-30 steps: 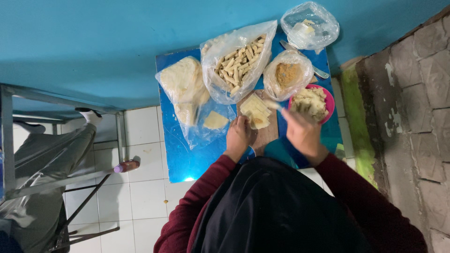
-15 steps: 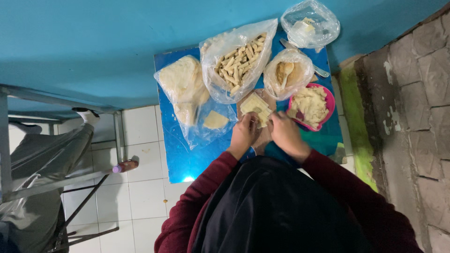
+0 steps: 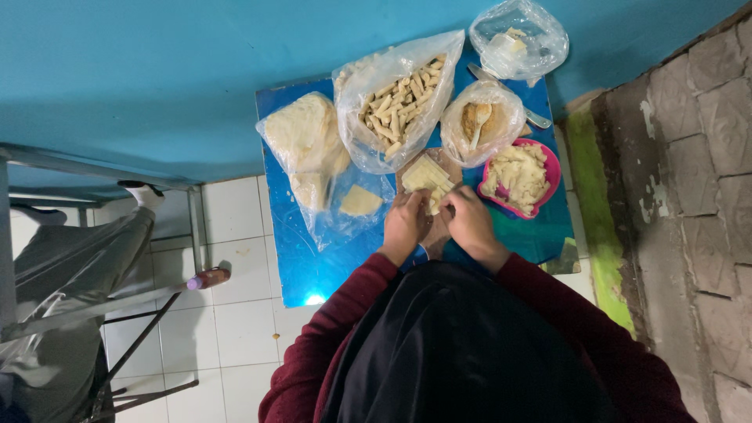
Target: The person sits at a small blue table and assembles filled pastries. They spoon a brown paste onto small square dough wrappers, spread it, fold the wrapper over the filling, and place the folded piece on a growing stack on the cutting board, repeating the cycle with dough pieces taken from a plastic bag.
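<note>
Pale wrapper sheet (image 3: pixel 425 177) lies on the small board on the blue counter (image 3: pixel 313 266), filling not visible. My left hand (image 3: pixel 405 225) and right hand (image 3: pixel 470 222) pinch its near edge, mid-roll. Bag of finished rolls (image 3: pixel 395 102) fairly full; pink bowl (image 3: pixel 552 168) has filling left.

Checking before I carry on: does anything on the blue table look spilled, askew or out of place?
Nothing spilled. Both hands, left and right, work a pale wrapper on the board. The one oddity: a lone wrapper piece lies apart on loose plastic beside the bags. The pink bowl sits upright.
</note>
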A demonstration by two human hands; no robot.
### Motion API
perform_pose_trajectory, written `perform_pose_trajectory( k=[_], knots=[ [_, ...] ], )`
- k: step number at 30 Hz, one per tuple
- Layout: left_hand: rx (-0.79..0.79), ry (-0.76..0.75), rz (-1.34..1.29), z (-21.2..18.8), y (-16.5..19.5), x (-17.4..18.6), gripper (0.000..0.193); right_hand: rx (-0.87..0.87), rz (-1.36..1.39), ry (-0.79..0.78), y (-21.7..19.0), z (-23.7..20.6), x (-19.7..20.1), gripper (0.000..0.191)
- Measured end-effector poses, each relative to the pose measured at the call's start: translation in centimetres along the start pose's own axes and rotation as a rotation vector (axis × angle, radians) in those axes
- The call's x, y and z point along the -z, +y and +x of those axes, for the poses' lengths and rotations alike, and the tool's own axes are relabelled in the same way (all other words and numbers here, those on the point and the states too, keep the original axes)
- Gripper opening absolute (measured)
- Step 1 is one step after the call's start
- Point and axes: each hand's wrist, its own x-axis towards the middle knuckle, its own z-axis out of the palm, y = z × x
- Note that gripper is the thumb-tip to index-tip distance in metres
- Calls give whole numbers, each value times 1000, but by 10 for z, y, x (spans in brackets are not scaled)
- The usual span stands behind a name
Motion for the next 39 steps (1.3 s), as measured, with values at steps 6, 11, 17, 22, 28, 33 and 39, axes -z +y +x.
perform_pose_trajectory(
  k=[6,11,17,22,28,33,39],
  knots=[
    [-62,-77,57,2,2,9,48,138,-25,25,-12,3,3,10],
    [-36,-111,103,1,-1,6,42,154,118,35,2,1,-8,18],
    [-40,-104,175,-2,-12,1,22,98,152,39,15,-2,-20,23],
    [-88,-109,202,-3,-12,2,28,101,168,51,12,0,-18,16],
    [-211,-177,340,-3,-8,9,22,50,206,95,11,3,-19,14],
    [-239,-182,374,-6,-8,10,17,5,111,155,14,-5,-16,18],
    [-175,-174,231,-3,-17,9,27,292,-213,-32,18,-6,-5,26]
  ],
)
